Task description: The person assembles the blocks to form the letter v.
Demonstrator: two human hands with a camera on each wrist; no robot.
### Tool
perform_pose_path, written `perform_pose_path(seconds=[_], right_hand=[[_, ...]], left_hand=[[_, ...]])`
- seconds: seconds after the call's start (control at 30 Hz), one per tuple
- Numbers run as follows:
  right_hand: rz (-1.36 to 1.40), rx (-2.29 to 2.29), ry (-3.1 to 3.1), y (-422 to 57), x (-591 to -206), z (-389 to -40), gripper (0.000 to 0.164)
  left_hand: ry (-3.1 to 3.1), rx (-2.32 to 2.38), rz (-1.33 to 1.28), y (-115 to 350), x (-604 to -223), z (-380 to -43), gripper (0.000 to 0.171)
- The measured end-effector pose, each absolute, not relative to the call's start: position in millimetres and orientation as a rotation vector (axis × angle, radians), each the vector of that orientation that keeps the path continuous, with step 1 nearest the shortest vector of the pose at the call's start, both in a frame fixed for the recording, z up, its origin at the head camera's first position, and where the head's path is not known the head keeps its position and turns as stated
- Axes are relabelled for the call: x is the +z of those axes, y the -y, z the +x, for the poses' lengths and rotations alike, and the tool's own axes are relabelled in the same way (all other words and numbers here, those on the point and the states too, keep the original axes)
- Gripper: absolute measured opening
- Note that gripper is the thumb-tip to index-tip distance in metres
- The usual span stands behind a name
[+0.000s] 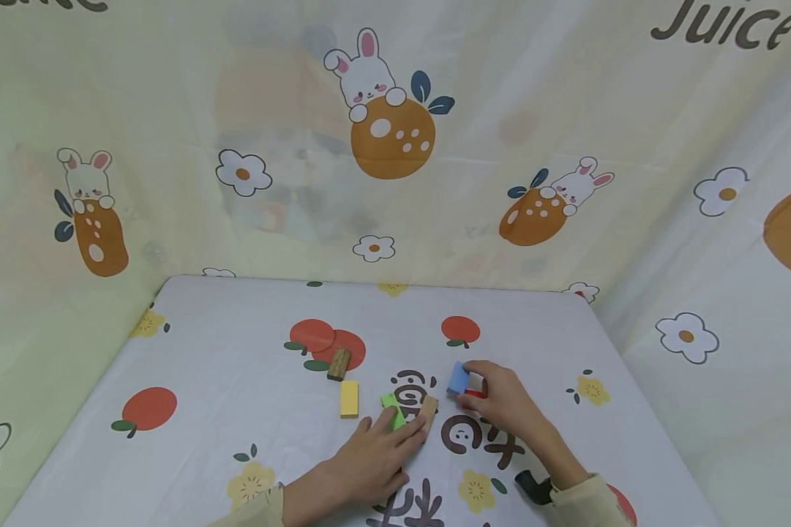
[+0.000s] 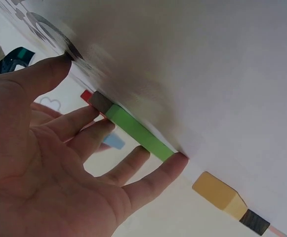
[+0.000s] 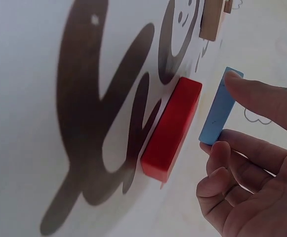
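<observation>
My right hand (image 1: 503, 399) pinches a small blue block (image 3: 221, 111) between thumb and fingertips. Beside it, a red block (image 3: 170, 131) lies on the tablecloth; from the head view the right hand partly covers it. My left hand (image 1: 378, 460) is spread low over the cloth, fingers extended. Its fingertips are at a green block (image 2: 139, 132) and a plain wooden block (image 1: 428, 408), overlapping both in the head view. Left of that hand lie a yellow block (image 1: 349, 399) and, farther back, a dark wood-grain block (image 1: 339, 364).
The white tablecloth (image 1: 224, 410) carries printed fruit, flowers and lettering. A dark curved object (image 1: 533, 487) sits by the right wrist. Hanging cloth with rabbit prints encloses the table at the back (image 1: 290, 234) and both sides.
</observation>
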State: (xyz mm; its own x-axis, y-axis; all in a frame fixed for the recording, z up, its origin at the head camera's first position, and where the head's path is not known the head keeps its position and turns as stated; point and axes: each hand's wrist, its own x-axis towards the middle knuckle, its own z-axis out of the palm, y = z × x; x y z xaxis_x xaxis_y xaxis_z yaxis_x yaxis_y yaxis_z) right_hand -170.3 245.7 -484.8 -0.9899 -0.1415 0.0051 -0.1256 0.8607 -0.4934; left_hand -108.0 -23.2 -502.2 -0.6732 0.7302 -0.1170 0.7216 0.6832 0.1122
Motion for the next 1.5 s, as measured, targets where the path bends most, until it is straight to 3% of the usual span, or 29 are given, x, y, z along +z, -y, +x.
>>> perform_pose_path(seconds=[1.5], right_hand=[[-0.274,-0.797,-2.956,-217,-493,-175,0.058]], left_hand=[[-2.731,0.064,1.218,24,-502,-109,0.070]])
